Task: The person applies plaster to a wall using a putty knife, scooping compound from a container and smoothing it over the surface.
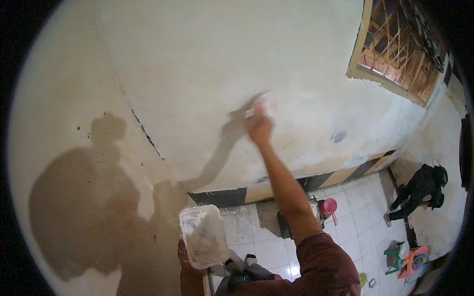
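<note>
My right hand (260,129) is raised at arm's length against the pale wall (207,74), closed round a small white and reddish paintbrush (265,102). Motion blurs the brush, whose head lies at the wall. Low on the left, a whitish rectangular plastic tub (223,237) is held up, its inside smeared with white paint. My left arm in its maroon sleeve (186,274) comes up beside the tub. The tub hides my left hand and its fingers, which appear to support it from beneath.
A barred window (395,54) opens at upper right. Dark and tan tiles (217,197) edge the wall's foot. On the white tiled floor (242,227) are a pink dipper (331,205), a green stool (393,259) and an orange chair (414,261). A person in black (419,187) is at the right.
</note>
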Tool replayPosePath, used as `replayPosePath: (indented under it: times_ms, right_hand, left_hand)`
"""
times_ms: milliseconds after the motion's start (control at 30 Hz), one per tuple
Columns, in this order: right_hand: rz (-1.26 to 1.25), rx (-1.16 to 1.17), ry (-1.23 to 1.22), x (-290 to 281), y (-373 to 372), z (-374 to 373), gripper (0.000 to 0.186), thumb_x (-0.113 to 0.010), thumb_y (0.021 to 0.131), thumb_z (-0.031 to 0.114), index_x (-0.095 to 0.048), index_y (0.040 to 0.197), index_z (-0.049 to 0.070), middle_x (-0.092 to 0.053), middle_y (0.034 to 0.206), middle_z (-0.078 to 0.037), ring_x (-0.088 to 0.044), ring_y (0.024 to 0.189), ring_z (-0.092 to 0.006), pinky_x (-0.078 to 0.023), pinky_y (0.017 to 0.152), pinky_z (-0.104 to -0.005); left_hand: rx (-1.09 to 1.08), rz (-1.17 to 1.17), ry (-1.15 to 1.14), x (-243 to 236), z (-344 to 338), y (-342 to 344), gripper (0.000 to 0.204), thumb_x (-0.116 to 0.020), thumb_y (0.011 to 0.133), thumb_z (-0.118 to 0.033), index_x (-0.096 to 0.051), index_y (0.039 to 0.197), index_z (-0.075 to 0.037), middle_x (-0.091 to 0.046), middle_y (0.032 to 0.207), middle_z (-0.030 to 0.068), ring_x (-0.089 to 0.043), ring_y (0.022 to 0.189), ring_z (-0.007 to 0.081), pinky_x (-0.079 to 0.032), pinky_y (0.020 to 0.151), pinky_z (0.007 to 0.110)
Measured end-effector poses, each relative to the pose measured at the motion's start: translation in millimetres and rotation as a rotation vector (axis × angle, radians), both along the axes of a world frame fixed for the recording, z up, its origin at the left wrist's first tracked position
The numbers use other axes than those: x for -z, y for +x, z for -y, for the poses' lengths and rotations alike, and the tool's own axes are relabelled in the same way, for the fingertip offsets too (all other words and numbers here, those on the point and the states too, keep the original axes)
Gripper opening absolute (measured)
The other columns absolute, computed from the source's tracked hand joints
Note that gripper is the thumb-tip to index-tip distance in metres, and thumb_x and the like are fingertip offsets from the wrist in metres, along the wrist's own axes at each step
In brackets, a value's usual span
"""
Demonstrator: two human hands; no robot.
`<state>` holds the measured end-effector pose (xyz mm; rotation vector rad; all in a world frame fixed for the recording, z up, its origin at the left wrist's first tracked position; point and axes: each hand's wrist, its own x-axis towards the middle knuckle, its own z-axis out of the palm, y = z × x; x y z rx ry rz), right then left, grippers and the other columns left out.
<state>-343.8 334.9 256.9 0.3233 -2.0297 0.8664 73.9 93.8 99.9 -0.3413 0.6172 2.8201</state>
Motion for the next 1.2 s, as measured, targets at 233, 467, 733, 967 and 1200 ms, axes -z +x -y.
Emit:
replayPosePath:
  times_ms: [233, 467, 733, 967, 1200]
  right_hand:
    - [-0.363, -0.321, 0.179, 18.0, 86.6, 30.9, 0.023, -0.067, 0.067, 0.005, -0.065, 0.09, 0.008, -0.065, 0.081, -0.01, -0.063, 0.069, -0.0258, -0.051, 0.057, -0.0372]
    - [-0.491, -0.082, 0.51, -56.6, 36.7, -37.1, 0.023, -0.068, 0.067, 0.009, -0.06, 0.088, 0.009, -0.06, 0.085, -0.004, -0.061, 0.075, -0.0217, -0.051, 0.062, -0.0352]
    - [-0.027, -0.223, 0.507, 46.3, 75.4, -97.5, 0.034, -0.061, 0.081, 0.013, -0.062, 0.115, 0.009, -0.066, 0.111, -0.012, -0.064, 0.103, -0.0268, -0.048, 0.096, -0.0385]
    - [-0.259, 0.098, -0.533, -101.8, 44.0, -102.1, 0.021, -0.052, 0.074, -0.001, -0.035, 0.062, -0.001, -0.032, 0.054, -0.005, -0.03, 0.053, -0.0155, -0.032, 0.049, -0.0336]
    - [0.359, -0.231, 0.507, -41.7, 52.4, 118.3, 0.031, -0.059, 0.078, 0.01, -0.064, 0.109, 0.006, -0.067, 0.105, -0.013, -0.064, 0.097, -0.029, -0.052, 0.082, -0.0414]
  left_hand:
    - [-0.266, -0.048, -0.203, -81.7, -39.9, -10.9, 0.064, -0.047, 0.09, -0.053, -0.045, 0.136, -0.008, -0.053, 0.13, 0.014, -0.053, 0.113, 0.0367, -0.046, 0.094, 0.056]
    - [-0.198, -0.111, -0.08, -82.1, -54.1, -22.3, 0.067, -0.045, 0.091, -0.056, -0.042, 0.139, -0.009, -0.05, 0.133, 0.0143, -0.051, 0.115, 0.0382, -0.044, 0.096, 0.057]
    - [-0.239, -0.125, -0.102, -77.0, -54.5, -37.4, 0.067, -0.046, 0.089, -0.058, -0.042, 0.14, -0.015, -0.049, 0.134, 0.0127, -0.05, 0.116, 0.0379, -0.043, 0.097, 0.057]
    - [-0.192, -0.081, 0.141, -96.0, -62.9, -50.6, 0.067, -0.047, 0.09, -0.056, -0.043, 0.138, -0.009, -0.049, 0.133, 0.0132, -0.052, 0.115, 0.0378, -0.045, 0.097, 0.054]
    - [-0.266, -0.1, -0.025, -82.7, -42.2, -60.8, 0.061, -0.044, 0.093, -0.052, -0.044, 0.138, -0.01, -0.054, 0.129, 0.0106, -0.055, 0.114, 0.0305, -0.047, 0.096, 0.05]
